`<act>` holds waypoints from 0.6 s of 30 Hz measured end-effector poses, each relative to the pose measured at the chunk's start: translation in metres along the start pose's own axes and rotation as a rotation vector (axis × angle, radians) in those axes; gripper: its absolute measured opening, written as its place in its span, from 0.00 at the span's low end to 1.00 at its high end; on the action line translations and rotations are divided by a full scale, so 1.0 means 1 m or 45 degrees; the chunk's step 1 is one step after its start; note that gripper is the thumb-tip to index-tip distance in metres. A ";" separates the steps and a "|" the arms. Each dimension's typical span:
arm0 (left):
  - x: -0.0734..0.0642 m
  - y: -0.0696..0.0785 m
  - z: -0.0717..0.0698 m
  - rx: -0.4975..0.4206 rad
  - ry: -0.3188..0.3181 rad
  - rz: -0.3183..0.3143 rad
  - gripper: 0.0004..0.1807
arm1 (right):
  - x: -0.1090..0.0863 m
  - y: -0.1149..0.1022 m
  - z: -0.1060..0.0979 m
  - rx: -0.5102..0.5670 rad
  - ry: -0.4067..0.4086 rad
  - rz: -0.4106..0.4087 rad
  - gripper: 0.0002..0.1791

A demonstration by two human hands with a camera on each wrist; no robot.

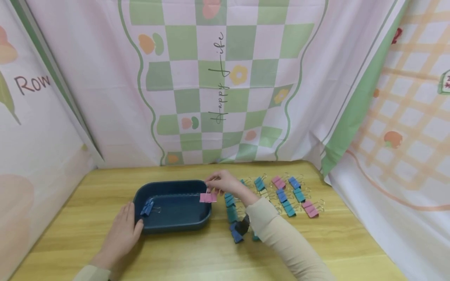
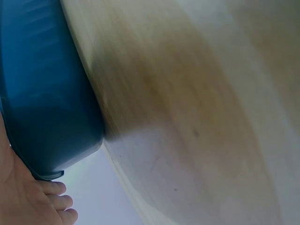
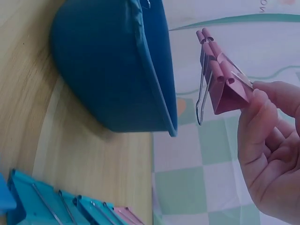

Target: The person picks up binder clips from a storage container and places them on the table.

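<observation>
My right hand [image 1: 223, 182] pinches a pink binder clip [image 1: 208, 198] by its wire handle, above the right rim of a dark blue tray [image 1: 172, 227]. In the right wrist view thumb and forefinger hold that pink clip [image 3: 224, 75], its second wire handle hanging free. My left hand [image 1: 121, 230] rests against the tray's left side with fingers extended. In the left wrist view its fingertips show beneath the tray's rim [image 2: 51, 176]. Inside the tray, at the left, lies a blue binder clip [image 1: 147, 207].
Right of the tray, several binder clips lie in rough rows: teal [image 1: 289, 208], blue [image 1: 281, 195], pink [image 1: 311, 209] and yellow [image 1: 264, 193]. The right forearm hides some of them. A patterned curtain [image 1: 225, 117] hangs behind the wooden table [image 1: 183, 257].
</observation>
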State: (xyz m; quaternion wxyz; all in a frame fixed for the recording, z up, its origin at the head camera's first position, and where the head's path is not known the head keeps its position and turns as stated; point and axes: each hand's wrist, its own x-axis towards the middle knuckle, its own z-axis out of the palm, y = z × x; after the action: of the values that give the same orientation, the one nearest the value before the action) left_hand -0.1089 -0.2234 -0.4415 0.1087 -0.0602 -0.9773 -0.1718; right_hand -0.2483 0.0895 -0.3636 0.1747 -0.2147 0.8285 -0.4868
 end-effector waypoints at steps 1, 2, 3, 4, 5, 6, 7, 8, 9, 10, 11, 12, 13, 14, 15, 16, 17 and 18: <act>0.000 0.000 0.000 -0.004 0.000 -0.003 0.34 | -0.001 0.001 -0.002 0.005 0.005 -0.005 0.13; -0.001 0.000 -0.001 -0.008 0.002 -0.004 0.34 | -0.002 0.003 -0.003 0.005 0.011 -0.011 0.13; -0.001 0.001 -0.001 -0.012 0.004 -0.004 0.34 | -0.003 0.005 -0.005 0.010 0.016 -0.016 0.13; -0.001 0.001 -0.002 -0.014 0.006 -0.004 0.34 | -0.004 0.007 -0.007 0.014 0.022 -0.021 0.13; -0.001 0.001 -0.002 -0.014 0.007 -0.002 0.34 | -0.005 0.009 -0.008 0.020 0.030 -0.026 0.13; -0.001 0.001 -0.002 -0.014 0.009 0.000 0.34 | -0.006 0.011 -0.009 0.027 0.037 -0.030 0.13; -0.001 0.001 -0.002 -0.013 0.009 0.001 0.34 | -0.008 0.012 -0.011 0.031 0.043 -0.033 0.12; -0.001 0.000 -0.002 -0.013 0.010 0.004 0.34 | -0.009 0.014 -0.012 0.037 0.050 -0.034 0.12; -0.001 0.000 -0.002 -0.012 0.011 0.005 0.34 | -0.011 0.015 -0.014 0.044 0.056 -0.030 0.12; -0.001 0.000 -0.001 -0.009 0.012 0.006 0.34 | -0.013 0.016 -0.016 0.041 0.064 -0.029 0.12; -0.001 0.000 -0.001 -0.006 0.013 0.006 0.34 | -0.015 0.017 -0.018 0.043 0.065 -0.027 0.12; -0.001 -0.001 0.000 -0.002 0.012 0.006 0.34 | -0.017 0.017 -0.020 0.042 0.069 -0.024 0.12; -0.001 -0.001 0.000 -0.002 0.011 0.006 0.34 | -0.020 0.018 -0.022 0.038 0.078 -0.020 0.12; 0.000 -0.001 0.000 0.000 0.009 0.004 0.34 | -0.023 0.018 -0.024 0.042 0.083 -0.016 0.12; 0.000 -0.001 0.000 0.002 0.007 0.001 0.34 | -0.026 0.018 -0.026 0.043 0.087 -0.013 0.11; -0.001 -0.001 0.000 0.002 0.005 0.000 0.35 | -0.028 0.019 -0.029 0.055 0.088 -0.012 0.12; -0.001 -0.001 0.000 0.000 0.003 -0.002 0.35 | -0.031 0.020 -0.031 0.071 0.093 -0.005 0.12; -0.001 -0.001 0.000 0.000 0.001 -0.003 0.35 | -0.035 0.018 -0.033 0.082 0.098 -0.002 0.12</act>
State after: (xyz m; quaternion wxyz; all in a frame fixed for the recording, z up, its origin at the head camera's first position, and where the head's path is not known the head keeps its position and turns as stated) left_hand -0.1082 -0.2240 -0.4419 0.1090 -0.0589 -0.9773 -0.1720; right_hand -0.2386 0.1395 -0.3615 0.1493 -0.1906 0.8184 -0.5211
